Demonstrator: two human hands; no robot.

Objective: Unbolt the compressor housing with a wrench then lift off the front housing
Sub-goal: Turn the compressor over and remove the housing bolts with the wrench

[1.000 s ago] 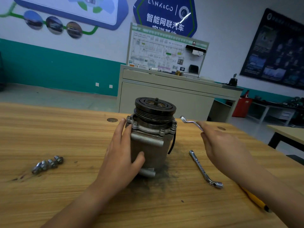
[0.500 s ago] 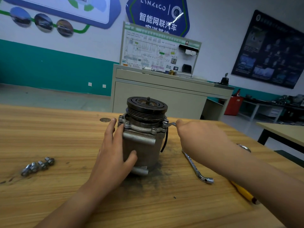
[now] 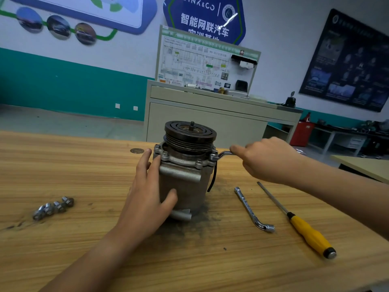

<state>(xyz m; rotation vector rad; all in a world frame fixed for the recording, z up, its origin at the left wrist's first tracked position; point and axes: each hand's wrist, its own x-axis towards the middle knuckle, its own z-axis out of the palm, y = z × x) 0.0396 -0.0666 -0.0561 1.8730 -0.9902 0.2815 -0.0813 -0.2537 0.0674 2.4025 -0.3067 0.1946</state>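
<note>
A grey compressor (image 3: 185, 186) stands upright on the wooden table (image 3: 63, 165), its dark pulley (image 3: 190, 133) on top. Bolts ring the front housing flange (image 3: 183, 160). My left hand (image 3: 147, 199) holds the compressor body from the left, fingers along its side and thumb on its front. My right hand (image 3: 265, 159) grips the handle of an offset ring wrench (image 3: 221, 154). The wrench's ring end sits on the bolt at the flange's right side.
Several loose bolts (image 3: 53, 207) lie at the left of the table. A socket wrench (image 3: 252, 209) and a yellow-handled screwdriver (image 3: 305, 228) lie to the right of the compressor. Dark grime surrounds the compressor's base. A cabinet (image 3: 210, 121) stands behind the table.
My right hand has brought the wrench from the air onto the right flange bolt, and the handle now points out to the right. My left hand has stayed on the compressor.
</note>
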